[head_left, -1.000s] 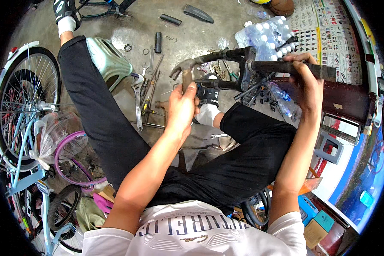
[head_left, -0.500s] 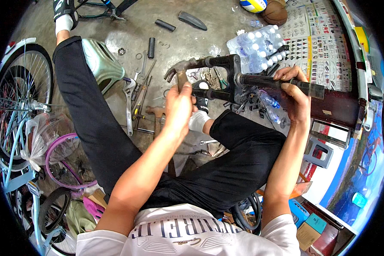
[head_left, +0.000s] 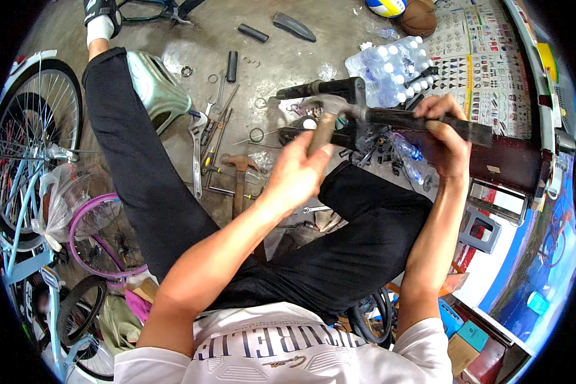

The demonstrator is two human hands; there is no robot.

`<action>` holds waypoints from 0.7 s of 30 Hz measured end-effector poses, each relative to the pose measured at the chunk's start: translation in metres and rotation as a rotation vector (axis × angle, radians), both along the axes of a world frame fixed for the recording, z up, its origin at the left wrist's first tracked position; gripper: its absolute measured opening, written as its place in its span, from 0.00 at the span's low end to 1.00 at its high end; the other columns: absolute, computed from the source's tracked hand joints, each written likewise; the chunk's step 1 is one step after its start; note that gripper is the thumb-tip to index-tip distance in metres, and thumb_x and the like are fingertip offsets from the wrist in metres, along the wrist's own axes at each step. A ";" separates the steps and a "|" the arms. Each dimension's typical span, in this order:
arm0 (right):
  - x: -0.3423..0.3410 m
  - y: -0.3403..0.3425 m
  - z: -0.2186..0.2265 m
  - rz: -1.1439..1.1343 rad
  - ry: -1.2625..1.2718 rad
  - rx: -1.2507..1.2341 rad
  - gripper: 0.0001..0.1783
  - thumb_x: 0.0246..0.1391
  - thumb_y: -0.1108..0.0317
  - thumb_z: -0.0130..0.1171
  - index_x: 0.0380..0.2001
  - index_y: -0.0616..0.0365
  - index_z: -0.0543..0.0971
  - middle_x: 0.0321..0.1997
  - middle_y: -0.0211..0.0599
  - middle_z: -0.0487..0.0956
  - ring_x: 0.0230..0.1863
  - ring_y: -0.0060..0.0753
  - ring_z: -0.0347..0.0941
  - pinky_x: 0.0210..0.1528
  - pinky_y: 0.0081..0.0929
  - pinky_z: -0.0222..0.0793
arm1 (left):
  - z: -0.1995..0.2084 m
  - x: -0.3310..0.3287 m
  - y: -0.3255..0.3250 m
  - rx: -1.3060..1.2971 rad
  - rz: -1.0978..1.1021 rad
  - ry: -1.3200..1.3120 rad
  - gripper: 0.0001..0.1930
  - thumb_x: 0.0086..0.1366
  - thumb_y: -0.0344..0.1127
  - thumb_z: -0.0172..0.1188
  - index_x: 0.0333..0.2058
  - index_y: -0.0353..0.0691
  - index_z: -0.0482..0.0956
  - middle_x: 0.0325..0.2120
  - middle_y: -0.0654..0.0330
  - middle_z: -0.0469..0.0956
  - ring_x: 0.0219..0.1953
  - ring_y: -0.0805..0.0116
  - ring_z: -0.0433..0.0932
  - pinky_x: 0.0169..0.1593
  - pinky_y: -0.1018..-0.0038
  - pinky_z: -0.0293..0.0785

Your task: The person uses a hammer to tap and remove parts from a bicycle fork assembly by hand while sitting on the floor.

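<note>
1. The black metal two-legged bicycle fork (head_left: 358,89) is held up off the floor in front of the person, its two legs pointing left and its long dark steerer tube (head_left: 397,118) running right.

2. The right hand (head_left: 448,137) is closed around that tube, fingers over the top, near its free end.

3. The left hand (head_left: 301,169) grips the claw hammer with a grey metal head and a pale wooden handle (head_left: 324,128). Its head overlaps the fork's crown area in view; slight blur hides whether they touch.

4. The fork looks stiff and fairly heavy, with most weight probably toward the crown and legs, so a hold far out on the tube likely lets it tip. A hold closer to the crown would probably balance better. The dark surface may be greasy, so a full wrap of the fingers seems safer than a pinch; it hardly looks fragile.

5. The hammer seems head-heavy; the wooden handle is the natural hold, likely steadier when taken lower down.

6. On the floor lie a second hammer with a brown wooden handle (head_left: 239,168) and a silver adjustable wrench (head_left: 197,147), near a pale green plastic stool (head_left: 157,86).
</note>
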State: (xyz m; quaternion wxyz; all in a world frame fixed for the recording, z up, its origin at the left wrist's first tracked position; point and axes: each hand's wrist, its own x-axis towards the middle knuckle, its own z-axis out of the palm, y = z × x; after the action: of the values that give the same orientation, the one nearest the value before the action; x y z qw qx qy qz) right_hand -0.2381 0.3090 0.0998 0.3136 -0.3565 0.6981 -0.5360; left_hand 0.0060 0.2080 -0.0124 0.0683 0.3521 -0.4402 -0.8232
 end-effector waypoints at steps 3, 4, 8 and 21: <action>0.003 0.001 0.002 -0.014 0.004 0.022 0.10 0.42 0.72 0.58 0.31 0.59 0.72 0.38 0.43 0.77 0.43 0.34 0.72 0.51 0.30 0.66 | -0.005 0.006 -0.011 0.094 0.086 0.058 0.14 0.74 0.42 0.57 0.47 0.36 0.76 0.20 0.69 0.70 0.17 0.79 0.66 0.20 0.77 0.63; 0.001 0.003 0.001 0.010 0.006 0.018 0.10 0.42 0.72 0.58 0.31 0.59 0.72 0.37 0.43 0.77 0.43 0.35 0.72 0.52 0.31 0.66 | -0.008 0.009 -0.019 0.131 0.144 -0.026 0.13 0.74 0.43 0.56 0.44 0.38 0.76 0.20 0.69 0.70 0.17 0.78 0.66 0.21 0.78 0.63; 0.006 -0.005 0.004 -0.017 -0.031 0.017 0.10 0.42 0.72 0.58 0.31 0.59 0.72 0.37 0.42 0.77 0.42 0.34 0.72 0.52 0.31 0.66 | -0.022 -0.003 -0.025 0.111 0.597 -0.224 0.12 0.75 0.41 0.53 0.37 0.38 0.71 0.20 0.68 0.69 0.17 0.76 0.67 0.22 0.75 0.65; -0.002 -0.002 0.000 -0.255 0.052 0.071 0.11 0.51 0.70 0.67 0.38 0.57 0.81 0.33 0.28 0.77 0.29 0.19 0.69 0.32 0.19 0.64 | -0.044 0.034 -0.042 0.185 0.469 -0.200 0.13 0.75 0.43 0.54 0.41 0.38 0.74 0.22 0.67 0.70 0.18 0.77 0.67 0.20 0.77 0.61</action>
State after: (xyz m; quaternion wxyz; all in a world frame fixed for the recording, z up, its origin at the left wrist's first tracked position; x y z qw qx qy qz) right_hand -0.2398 0.3073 0.1002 0.2373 -0.2671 0.7642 -0.5370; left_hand 0.0398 0.1665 -0.0566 0.1810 0.5288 -0.2742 -0.7826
